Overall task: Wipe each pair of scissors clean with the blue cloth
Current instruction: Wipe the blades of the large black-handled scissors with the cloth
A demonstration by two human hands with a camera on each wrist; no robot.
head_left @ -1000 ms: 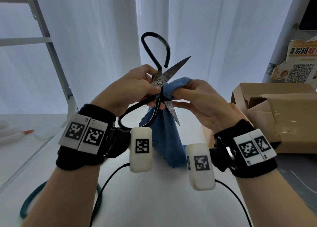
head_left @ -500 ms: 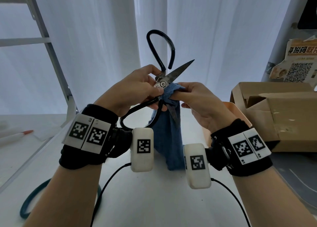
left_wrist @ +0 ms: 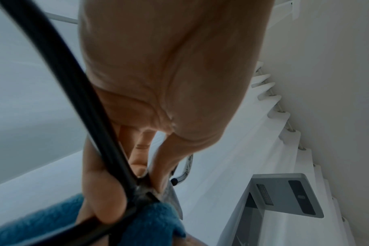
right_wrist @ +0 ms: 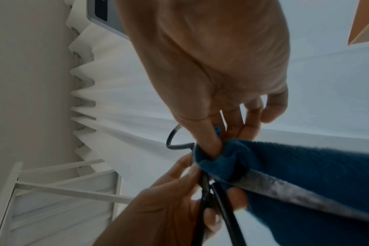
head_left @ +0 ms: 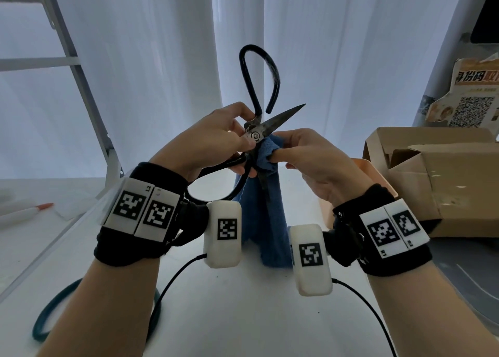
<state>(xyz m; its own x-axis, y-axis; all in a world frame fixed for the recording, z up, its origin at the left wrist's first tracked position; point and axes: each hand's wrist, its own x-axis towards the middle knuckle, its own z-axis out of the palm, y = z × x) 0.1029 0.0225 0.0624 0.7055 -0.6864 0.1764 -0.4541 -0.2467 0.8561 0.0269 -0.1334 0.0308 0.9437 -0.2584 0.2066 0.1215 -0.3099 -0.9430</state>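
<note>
Scissors (head_left: 255,136) were gripped at the pivot by the left hand (head_left: 208,140), raised before the curtain. Only the right wrist view showed the right hand (right_wrist: 211,66) thumb pressed into the blue cloth (right_wrist: 221,159) at the lower blade's base; the cloth had been bunched closer to the pivot, toward 9 o'clock.

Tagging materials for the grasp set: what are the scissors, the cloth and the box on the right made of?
Scissors: likely steel; dull grey mottled blades with a bright pivot rivet, handle loops glossy black, probably painted or coated. Blue cloth: soft looped pile, looks like terry or microfibre, hangs limp. Cardboard box: plain brown, matte, creased flaps.
</note>
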